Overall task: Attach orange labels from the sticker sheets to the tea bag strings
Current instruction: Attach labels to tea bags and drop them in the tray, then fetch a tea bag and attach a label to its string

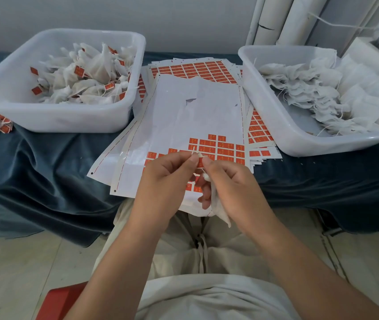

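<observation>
Soft, even light, faint shadows; wide-angle bending at the edges; slight blur at the upper right.

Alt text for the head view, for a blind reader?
The left hand and right hand pinch an orange label on the string of a tea bag, over a mostly used sticker sheet on a blue cloth. The left tub holds labelled bags, the right tub unlabelled ones.
</observation>
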A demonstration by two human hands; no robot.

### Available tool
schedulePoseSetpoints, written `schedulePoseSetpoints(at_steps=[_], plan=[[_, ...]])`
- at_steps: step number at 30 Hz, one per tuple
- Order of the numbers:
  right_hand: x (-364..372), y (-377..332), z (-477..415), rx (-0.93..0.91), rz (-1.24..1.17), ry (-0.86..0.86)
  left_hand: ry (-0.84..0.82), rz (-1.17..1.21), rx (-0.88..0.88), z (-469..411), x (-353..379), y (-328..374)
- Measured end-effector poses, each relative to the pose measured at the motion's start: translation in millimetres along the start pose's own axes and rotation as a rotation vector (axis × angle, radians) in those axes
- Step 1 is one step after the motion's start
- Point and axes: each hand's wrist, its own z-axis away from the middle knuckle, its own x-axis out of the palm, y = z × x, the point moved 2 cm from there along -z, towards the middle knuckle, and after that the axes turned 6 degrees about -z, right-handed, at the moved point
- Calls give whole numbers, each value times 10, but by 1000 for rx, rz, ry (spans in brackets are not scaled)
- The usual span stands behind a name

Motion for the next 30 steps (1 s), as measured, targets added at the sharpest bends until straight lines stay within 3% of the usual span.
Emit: schedulePoseSetpoints(at_steps=[5,10,13,23,30], plan=[[15,9,-2,-8,-54,63,-36,-7,18,1,34,24],[36,18,-13,146,-210,34,20,-23,10,-17,13,11],[47,57,-9,192,-181,52,44,-27,-40,-43,1,10],[166,131,-91,247,-99,4,366,-4,47,-676,-595,282],[138,100,-120,300,-35,-48,688,-508,212,-1783,-1737,781]])
